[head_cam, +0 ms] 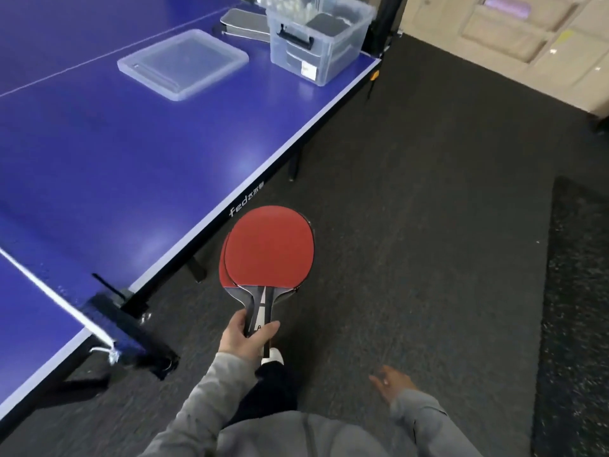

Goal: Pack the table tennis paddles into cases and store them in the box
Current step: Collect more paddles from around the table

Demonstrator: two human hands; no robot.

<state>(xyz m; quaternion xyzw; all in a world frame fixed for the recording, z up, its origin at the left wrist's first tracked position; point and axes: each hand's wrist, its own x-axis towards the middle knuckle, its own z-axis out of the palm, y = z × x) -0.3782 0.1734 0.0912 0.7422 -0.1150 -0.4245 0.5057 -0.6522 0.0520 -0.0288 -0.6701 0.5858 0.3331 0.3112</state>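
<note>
Head view, notes taken as a two-way check.

— Observer: Your left hand (245, 338) is wrapped closed on the handles of two red paddles (268, 247), stacked face to face, the lower one peeking out at the left edge. Blades point away from you, held over the dark carpet (412, 225), just off the side edge of the blue table (115, 153).

— Recorder: And your right hand (390, 384)?

— Observer: Low at your side, fingers loose and spread, nothing in it.

— Recorder: Where's the box (316, 37)?

— Observer: Clear plastic, at the table's far corner, well apart from your paddles. Dark cases stand inside it. Its lid (183, 62) lies flat on the table to the left. A grey case (244, 23) lies behind the box. Net post (128, 321) sits near your left arm.
</note>
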